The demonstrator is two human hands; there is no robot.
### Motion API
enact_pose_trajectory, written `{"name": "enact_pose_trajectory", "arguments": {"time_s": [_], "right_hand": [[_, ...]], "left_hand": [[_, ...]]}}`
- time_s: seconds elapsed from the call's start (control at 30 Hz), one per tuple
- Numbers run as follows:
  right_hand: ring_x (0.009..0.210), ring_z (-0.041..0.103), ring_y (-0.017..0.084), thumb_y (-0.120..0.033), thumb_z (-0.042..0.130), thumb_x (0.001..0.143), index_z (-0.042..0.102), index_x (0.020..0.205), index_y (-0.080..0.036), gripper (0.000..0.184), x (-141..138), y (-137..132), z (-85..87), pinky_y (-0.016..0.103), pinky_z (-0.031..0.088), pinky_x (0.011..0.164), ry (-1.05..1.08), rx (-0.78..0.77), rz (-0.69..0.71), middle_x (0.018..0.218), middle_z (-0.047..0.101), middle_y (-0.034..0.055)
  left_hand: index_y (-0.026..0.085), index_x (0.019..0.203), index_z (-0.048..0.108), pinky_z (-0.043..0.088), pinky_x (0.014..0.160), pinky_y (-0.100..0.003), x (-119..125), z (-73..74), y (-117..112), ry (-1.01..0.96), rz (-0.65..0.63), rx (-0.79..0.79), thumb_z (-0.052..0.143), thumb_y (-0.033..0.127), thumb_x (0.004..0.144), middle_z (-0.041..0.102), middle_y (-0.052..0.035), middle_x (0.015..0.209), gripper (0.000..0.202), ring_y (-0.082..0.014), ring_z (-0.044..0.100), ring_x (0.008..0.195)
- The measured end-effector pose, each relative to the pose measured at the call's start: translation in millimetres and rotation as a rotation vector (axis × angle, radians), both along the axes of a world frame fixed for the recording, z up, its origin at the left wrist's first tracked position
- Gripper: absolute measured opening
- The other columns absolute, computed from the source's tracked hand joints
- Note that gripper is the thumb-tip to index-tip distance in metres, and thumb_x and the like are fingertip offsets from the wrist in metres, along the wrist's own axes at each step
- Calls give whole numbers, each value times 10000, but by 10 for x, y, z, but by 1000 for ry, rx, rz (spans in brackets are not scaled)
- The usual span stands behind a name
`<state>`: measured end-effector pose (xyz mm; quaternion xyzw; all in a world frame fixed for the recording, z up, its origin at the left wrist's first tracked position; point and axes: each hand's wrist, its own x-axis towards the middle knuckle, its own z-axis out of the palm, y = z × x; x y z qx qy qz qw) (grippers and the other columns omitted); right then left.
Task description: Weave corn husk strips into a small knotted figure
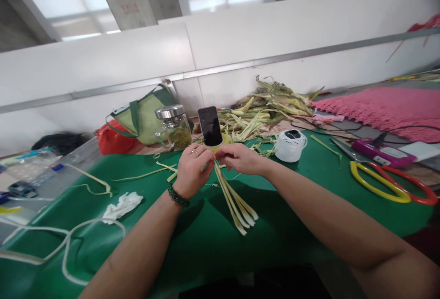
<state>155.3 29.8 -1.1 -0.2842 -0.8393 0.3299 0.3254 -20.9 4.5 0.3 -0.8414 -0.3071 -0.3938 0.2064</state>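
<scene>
**A:** ok, only the head view here. Where's the actual stuff being handled?

**B:** Middle of the frame. A bunch of pale strips (231, 199), fanned out at the bottom and gathered at the top, held over the green bench (275, 230). The left hand (192, 171) has its fingers closed on that gathered end, thumb pressed in.

**A:** And the right hand (240, 158)?

**B:** Fingers pinched together at the same spot. Can't tell if they're on the strips or on the thin pale strand (234, 176) hanging nearby, the contact's hidden.

**A:** Why hold it up top like that?

**B:** My guess: pinching the narrow end keeps the bunch together, and the wide ends can splay loose toward the bottom of the frame.

**A:** Makes sense. The rest of the layout?

**B:** White spool (291, 148) just right of centre, probably kept within easy reach. Scissors (349, 151) lie at far right with the handles toward the wearer, handy for grabbing I'd say. Heap of husks (275, 102) upper right of centre, leaving elbow room in front. Phone (209, 127) stands upright past the hands, likely so the screen faces the wearer.
</scene>
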Motion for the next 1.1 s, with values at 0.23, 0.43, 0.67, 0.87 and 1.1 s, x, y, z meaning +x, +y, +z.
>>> {"name": "enact_pose_trajectory", "arguments": {"time_s": [0.23,0.43,0.67,0.87,1.1], "right_hand": [[379,441,55,-245,472,860,512,859,-170,85,-68,-49,1,160,364,398,135,-144,39,545,539,-60],[359,442,58,-244,488,825,470,770,-179,86,-28,-50,20,163,350,373,276,-180,37,524,557,-57],[363,452,56,-323,535,825,538,830,-160,164,-28,-59,44,166,356,370,289,-178,56,537,556,-56],[378,497,59,-310,520,834,561,761,-165,167,2,6,22,176,375,383,278,-124,-119,633,564,-29],[595,490,99,-169,582,749,566,623,-155,128,95,280,-81,230,390,546,110,143,-450,763,500,17]], "left_hand": [[203,688,541,442,703,-304,-58,-5,14,-22,21,84,506,128,841,653,-22,742,174,-149,553,713],[199,708,538,449,681,-297,-45,-5,-4,-66,10,86,501,134,847,625,-30,711,158,-157,544,708],[201,694,539,451,676,-298,-49,-30,9,-62,26,66,498,160,853,626,-29,713,169,-154,555,708],[199,698,542,458,716,-307,-18,-17,-41,-152,-25,19,539,148,829,656,-36,783,141,-156,580,757],[193,716,499,496,696,-310,116,11,-180,-577,-280,-638,590,298,821,679,-52,802,174,-174,644,764]]}}
